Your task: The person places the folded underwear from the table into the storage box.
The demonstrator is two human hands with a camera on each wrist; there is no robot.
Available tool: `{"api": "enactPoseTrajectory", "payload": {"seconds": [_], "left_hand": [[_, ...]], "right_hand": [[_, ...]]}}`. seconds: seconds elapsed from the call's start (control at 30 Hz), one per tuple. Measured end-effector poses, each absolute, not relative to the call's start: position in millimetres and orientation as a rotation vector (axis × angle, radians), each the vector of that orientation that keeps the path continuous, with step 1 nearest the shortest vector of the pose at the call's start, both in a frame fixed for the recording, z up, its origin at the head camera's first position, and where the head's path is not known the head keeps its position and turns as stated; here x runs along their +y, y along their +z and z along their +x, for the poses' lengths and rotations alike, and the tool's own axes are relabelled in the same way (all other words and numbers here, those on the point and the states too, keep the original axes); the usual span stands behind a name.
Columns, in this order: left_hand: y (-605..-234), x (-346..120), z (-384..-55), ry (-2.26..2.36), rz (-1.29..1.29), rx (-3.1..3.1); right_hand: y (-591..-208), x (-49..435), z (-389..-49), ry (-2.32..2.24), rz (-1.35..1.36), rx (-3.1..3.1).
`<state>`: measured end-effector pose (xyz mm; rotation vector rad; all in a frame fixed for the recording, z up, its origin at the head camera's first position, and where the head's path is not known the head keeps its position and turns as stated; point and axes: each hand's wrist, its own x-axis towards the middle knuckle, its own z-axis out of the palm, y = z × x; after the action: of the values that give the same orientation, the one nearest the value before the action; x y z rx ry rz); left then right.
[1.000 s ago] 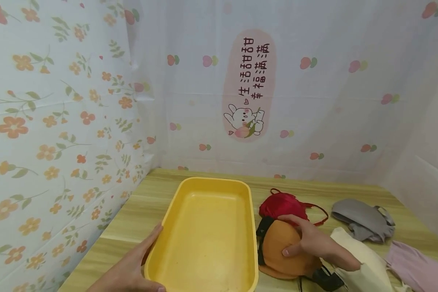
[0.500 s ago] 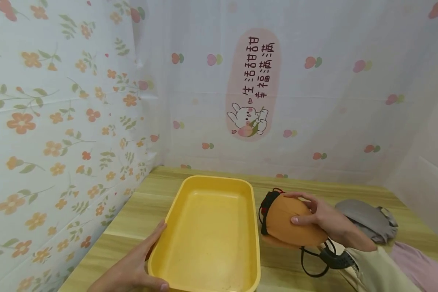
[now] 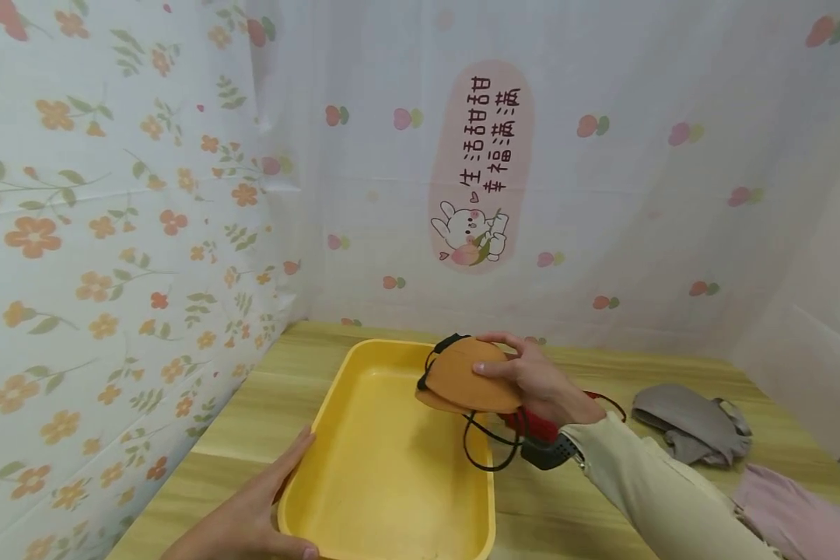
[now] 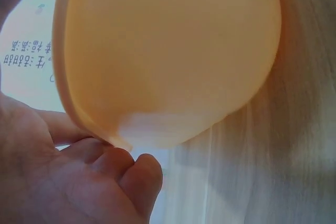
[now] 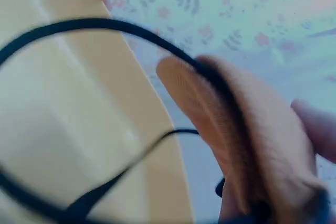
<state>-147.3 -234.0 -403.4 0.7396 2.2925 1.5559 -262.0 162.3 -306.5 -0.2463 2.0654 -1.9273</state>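
An orange bra [image 3: 472,377] with black straps, its cups folded together, is in my right hand [image 3: 532,381]. The thumb lies on the near cup and the fingers wrap over the far edge. It hangs over the right side of a yellow plastic tub [image 3: 490,498], and its black straps [image 5: 100,24] dangle in loops over the rim. My left hand [image 3: 252,505] holds the tub by its near left corner, fingers along the outer wall and thumb at the front. In the left wrist view, curled fingers [image 4: 142,182] meet the tub's edge.
Right of the tub, a red bra [image 3: 535,426] lies partly hidden behind my right hand. A grey folded garment [image 3: 693,420] and a pink cloth [image 3: 798,509] lie further right on the wooden table [image 3: 567,505]. Patterned curtains [image 3: 378,155] close off the back and left.
My right hand has lifted the orange bra off the table and carried it left, over the tub's right side. The left hand stays at the tub's corner.
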Motion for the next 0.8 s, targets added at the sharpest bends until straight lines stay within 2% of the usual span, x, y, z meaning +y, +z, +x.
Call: {"api": "enactPoseTrajectory", "payload": {"seconds": [0.2, 0.33, 0.67, 0.8], "left_hand": [[-417, -235, -150, 1.496, 1.029, 2.491], [-423, -235, -154, 1.458, 1.107, 2.544], [-437, -242, -155, 1.263, 1.091, 2.752], [-437, -241, -157, 1.240, 1.076, 2.769]], "right_hand": [[-324, 117, -283, -2.028, -0.197, 1.981], [-334, 96, -296, -2.063, -0.157, 1.961], [-360, 59, -311, -2.115, -0.046, 1.923], [-370, 48, -309, -2.042, -0.041, 2.109]]}}
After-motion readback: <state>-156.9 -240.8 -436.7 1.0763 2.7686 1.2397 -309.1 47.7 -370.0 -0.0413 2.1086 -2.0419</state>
